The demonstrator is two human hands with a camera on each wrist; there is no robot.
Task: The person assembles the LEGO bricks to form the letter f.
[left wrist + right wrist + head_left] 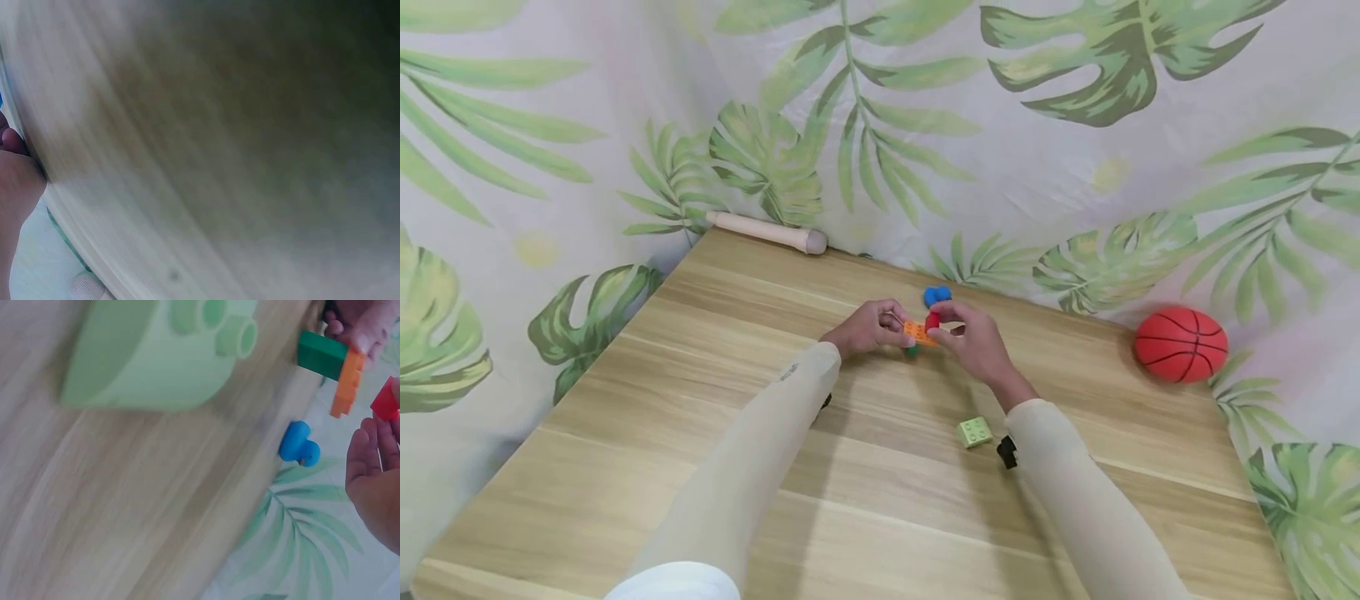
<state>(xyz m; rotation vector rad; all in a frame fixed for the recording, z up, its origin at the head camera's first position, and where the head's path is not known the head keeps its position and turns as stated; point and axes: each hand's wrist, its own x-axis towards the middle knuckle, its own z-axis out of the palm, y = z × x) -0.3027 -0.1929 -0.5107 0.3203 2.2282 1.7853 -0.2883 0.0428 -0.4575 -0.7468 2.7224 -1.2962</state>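
My left hand (872, 327) grips an orange building brick (916, 332) near the back of the table. A dark green brick (322, 355) is joined to the orange one's underside. Between the thumb and fingers of my right hand (977, 342) is a small red brick (932, 322). In the right wrist view a gap separates the red brick (386, 400) from the orange brick (347, 384). A light green studded brick (974, 432) lies on the table by the right wrist. The left wrist view catches only part of the left hand (19, 187), with its held bricks out of sight.
Just beyond the hands is a blue rounded object (937, 295), near the table's back edge. A toy basketball (1181, 344) sits at the back right. At the back left corner lies a pale microphone (767, 232). Leaf-patterned cloth (880, 125) hangs behind the wooden table (700, 367).
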